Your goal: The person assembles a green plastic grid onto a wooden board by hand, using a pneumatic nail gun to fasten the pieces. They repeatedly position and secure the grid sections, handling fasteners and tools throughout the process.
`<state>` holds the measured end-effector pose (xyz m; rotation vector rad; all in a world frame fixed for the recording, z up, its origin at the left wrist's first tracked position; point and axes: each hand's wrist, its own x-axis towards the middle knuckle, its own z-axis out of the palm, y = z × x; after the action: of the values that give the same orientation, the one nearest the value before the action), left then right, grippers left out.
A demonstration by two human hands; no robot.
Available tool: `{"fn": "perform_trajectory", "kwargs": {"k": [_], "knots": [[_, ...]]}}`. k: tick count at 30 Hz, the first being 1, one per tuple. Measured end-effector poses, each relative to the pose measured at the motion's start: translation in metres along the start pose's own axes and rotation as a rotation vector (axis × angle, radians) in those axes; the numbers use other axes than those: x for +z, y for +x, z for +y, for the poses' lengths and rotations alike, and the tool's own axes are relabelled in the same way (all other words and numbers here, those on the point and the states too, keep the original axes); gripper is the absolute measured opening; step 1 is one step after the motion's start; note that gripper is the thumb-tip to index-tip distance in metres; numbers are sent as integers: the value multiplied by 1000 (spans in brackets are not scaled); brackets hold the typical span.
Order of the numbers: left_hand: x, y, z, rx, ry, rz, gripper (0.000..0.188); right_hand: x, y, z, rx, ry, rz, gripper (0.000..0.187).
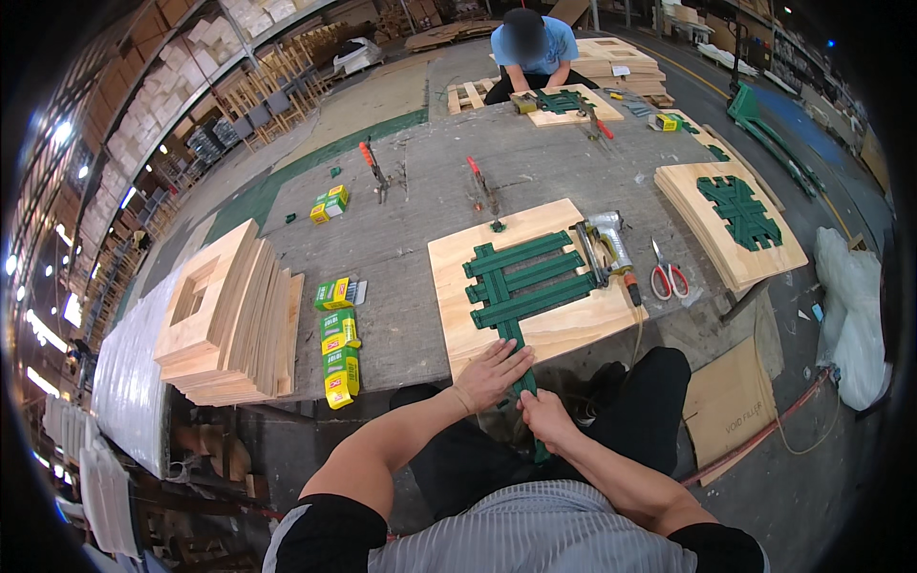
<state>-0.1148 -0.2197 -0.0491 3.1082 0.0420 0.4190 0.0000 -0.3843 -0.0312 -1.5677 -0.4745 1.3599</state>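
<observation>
A square plywood panel [453,256] lies in front of me on the table, with green elastic webbing straps [522,277] across its middle. Three straps run side by side, and one long green strap [507,328] crosses them and runs off the panel's near edge toward me. My left hand [492,374] lies flat, fingers stretched, over this strap at the near edge. Closer to my body, my right hand [547,416] is closed around the same strap, whose tail hangs below the fist. A pneumatic staple gun [609,244] rests on the panel's right side.
Stacked plywood frames [224,320] stand left; yellow-green staple boxes [339,331] lie beside them. Red-handled scissors [669,277] and another panel stack [683,205] with woven webbing are right. Red-handled tools [479,177] lie beyond. A co-worker [537,53] works across the table.
</observation>
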Motion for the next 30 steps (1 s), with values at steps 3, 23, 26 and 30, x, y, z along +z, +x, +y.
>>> {"fn": "perform_trajectory", "kwargs": {"k": [3, 23, 26, 30], "knots": [[-1, 1, 1, -2, 11, -25, 81, -1, 2, 4, -17, 0, -3, 33], [3, -2, 2, -1, 71, -26, 85, -6, 0, 11, -15, -11, -15, 31], [3, -3, 9, -15, 36, -47, 83, -7, -5, 14, -16, -28, -6, 30], [4, -4, 7, -15, 38, -28, 81, -8, -3, 15, -25, -8, -35, 30]]}}
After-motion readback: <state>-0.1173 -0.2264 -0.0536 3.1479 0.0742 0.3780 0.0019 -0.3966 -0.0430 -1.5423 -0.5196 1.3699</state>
